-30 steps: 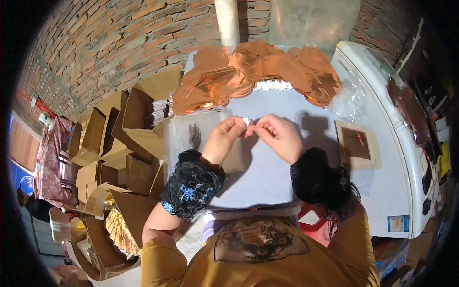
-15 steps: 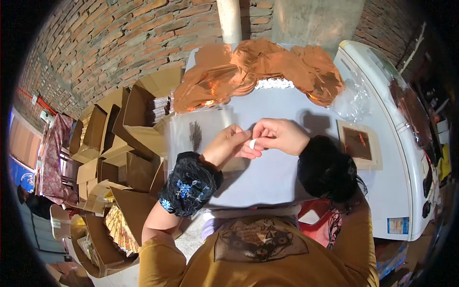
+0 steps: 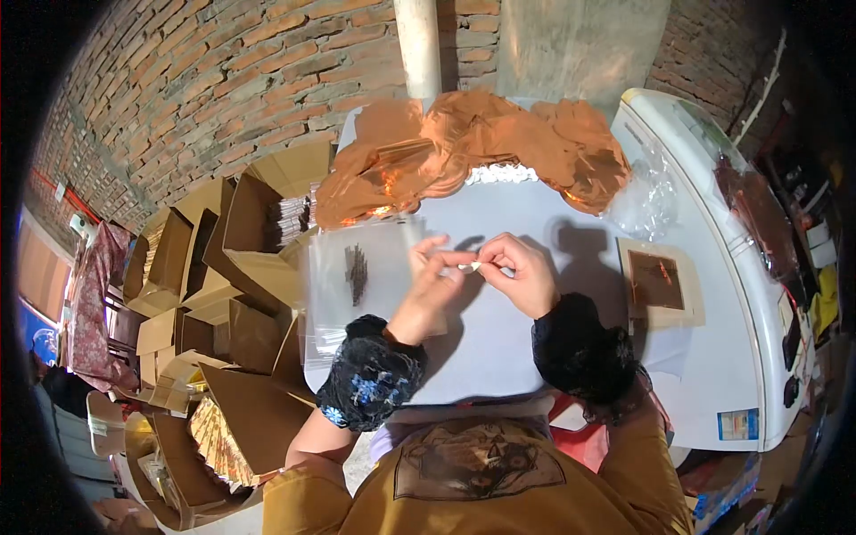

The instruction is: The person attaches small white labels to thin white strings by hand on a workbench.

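Observation:
Over the middle of the table, both hands meet at a small white piece point(image 3: 470, 267), too small to name exactly. My right hand point(image 3: 524, 275) pinches its right side between thumb and forefinger. At its left end are the thumb and forefinger of my left hand point(image 3: 426, 292), closed on it, while another finger is stretched away. Behind the hands lies a row of similar white pieces point(image 3: 502, 174), in front of a heap of shiny copper-coloured foil sheets point(image 3: 481, 134). To the left, a bundle of thin dark strips point(image 3: 357, 275) rests on clear plastic bags point(image 3: 323, 290).
Open cardboard boxes point(image 3: 254, 343) crowd the left side, one holding patterned golden items point(image 3: 218, 441). On the right stand a white appliance lying flat point(image 3: 713, 357), a framed brown sheet point(image 3: 655, 279) and crumpled clear plastic point(image 3: 646, 196). A brick wall point(image 3: 223, 80) rises behind.
Both hands have come slightly toward me and the left hand has turned, its fingers more stretched. The white piece stays between the fingertips. The whole view has shifted slightly.

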Demonstrator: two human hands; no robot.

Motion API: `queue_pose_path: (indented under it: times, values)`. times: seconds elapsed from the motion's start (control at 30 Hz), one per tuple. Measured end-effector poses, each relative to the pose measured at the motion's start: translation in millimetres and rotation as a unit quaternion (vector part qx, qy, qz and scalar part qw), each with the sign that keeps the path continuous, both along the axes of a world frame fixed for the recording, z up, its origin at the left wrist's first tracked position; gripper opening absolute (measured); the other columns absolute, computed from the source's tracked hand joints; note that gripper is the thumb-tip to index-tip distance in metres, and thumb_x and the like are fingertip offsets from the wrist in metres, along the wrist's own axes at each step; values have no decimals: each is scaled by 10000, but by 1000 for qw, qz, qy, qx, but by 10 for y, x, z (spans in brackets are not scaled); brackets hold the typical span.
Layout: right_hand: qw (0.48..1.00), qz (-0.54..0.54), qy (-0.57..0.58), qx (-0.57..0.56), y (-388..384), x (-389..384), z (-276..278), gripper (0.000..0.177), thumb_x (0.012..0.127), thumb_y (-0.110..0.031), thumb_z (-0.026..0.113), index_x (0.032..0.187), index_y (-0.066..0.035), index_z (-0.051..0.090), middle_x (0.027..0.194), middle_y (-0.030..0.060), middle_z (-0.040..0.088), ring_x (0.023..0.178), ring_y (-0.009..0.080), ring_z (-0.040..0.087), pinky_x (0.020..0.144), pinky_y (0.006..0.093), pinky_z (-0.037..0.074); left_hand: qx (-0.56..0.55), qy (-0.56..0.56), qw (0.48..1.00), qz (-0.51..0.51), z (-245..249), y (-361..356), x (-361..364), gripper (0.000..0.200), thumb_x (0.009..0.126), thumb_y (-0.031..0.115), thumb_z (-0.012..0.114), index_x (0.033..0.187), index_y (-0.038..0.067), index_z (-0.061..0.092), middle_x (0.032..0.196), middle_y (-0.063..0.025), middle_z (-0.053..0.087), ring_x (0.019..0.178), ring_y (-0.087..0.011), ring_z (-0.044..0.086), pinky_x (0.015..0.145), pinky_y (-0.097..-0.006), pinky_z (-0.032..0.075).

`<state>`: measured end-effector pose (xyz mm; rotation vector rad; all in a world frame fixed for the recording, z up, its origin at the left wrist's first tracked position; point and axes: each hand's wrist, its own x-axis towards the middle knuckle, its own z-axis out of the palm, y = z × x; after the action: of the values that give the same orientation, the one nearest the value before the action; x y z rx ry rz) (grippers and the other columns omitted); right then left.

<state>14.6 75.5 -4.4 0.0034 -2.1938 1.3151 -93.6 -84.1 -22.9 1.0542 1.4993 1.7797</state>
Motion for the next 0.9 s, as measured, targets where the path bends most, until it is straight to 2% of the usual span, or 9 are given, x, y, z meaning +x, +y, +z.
queue_pose_path:
  times: [0.07, 0.17, 0.33, 0.4, 0.53, 0.6, 0.7, 0.83, 0.9]
  values:
    - [1000, 15, -15, -10, -13, 25, 30, 86, 824, 24, 616, 886, 3, 560, 875, 44, 585, 782, 98, 598, 687, 240, 506, 35, -109, 992, 43, 222, -8, 29, 480, 991, 385, 387, 1337, 53, 390, 1349, -99, 364, 1167, -188, 399, 903, -327, 428]
    - [999, 28, -22, -2, -78, 31, 131, 80, 819, 48, 608, 874, 9, 566, 878, 43, 587, 773, 82, 590, 673, 229, 507, -20, -342, 933, -114, 310, -22, -84, 495, 981, 405, 411, 1308, 35, 412, 1174, -130, 531, 983, -198, 599, 830, -301, 536]
    - [996, 15, -40, 75, -58, 25, 225, 103, 818, -19, 623, 879, -15, 541, 834, 51, 576, 763, 140, 602, 685, 274, 502, -75, -338, 931, -113, 165, -15, -181, 202, 942, 174, 552, 1079, 26, 543, 928, -69, 625, 705, -87, 616, 650, -191, 531]
    - [991, 36, -100, -77, -66, 20, 160, 84, 824, -36, 614, 861, -19, 541, 811, 37, 568, 732, 126, 582, 651, 265, 488, -62, -289, 950, -105, 86, -18, -191, 180, 941, 169, 555, 1050, 25, 551, 916, -68, 621, 714, -78, 605, 639, -203, 521]
    - [858, 93, -232, -449, -26, -4, 119, 77, 830, -84, 595, 832, -33, 537, 770, 11, 546, 639, 96, 511, 578, 230, 442, -54, 130, 989, -44, 168, -37, -39, 128, 894, 92, 579, 1009, 47, 546, 921, -81, 590, 767, -179, 607, 686, -271, 507]
    - [731, 142, -273, -610, -10, 2, -12, 67, 827, -86, 563, 804, -37, 522, 758, 17, 534, 609, 89, 477, 534, 204, 409, -71, 500, 863, -12, 327, -103, -11, 147, 847, 52, 599, 981, 54, 539, 933, -96, 567, 809, -241, 598, 722, -305, 502]
    - [538, 187, -310, -761, -41, 44, -147, 66, 820, -74, 506, 761, -45, 499, 743, 27, 513, 582, 80, 445, 473, 170, 368, 43, 651, 755, -63, 347, -103, -69, 135, 742, 68, 573, 863, 59, 514, 865, -81, 489, 744, -258, 565, 639, -333, 498]
    - [530, 245, -274, -764, -147, 97, -350, 56, 827, -107, 518, 808, -60, 494, 735, 15, 491, 618, 91, 470, 548, 204, 380, 16, 662, 741, -110, 225, -127, -191, 166, 797, 72, 594, 945, 52, 523, 904, -74, 543, 809, -245, 576, 671, -333, 499]
    - [745, 168, -200, -614, -206, 98, -233, 102, 869, -135, 545, 916, -51, 510, 814, 32, 527, 697, 112, 525, 612, 227, 437, -50, 486, 869, -74, 101, -79, -210, 128, 827, 69, 590, 927, 47, 513, 866, -51, 555, 770, -190, 573, 639, -295, 485]
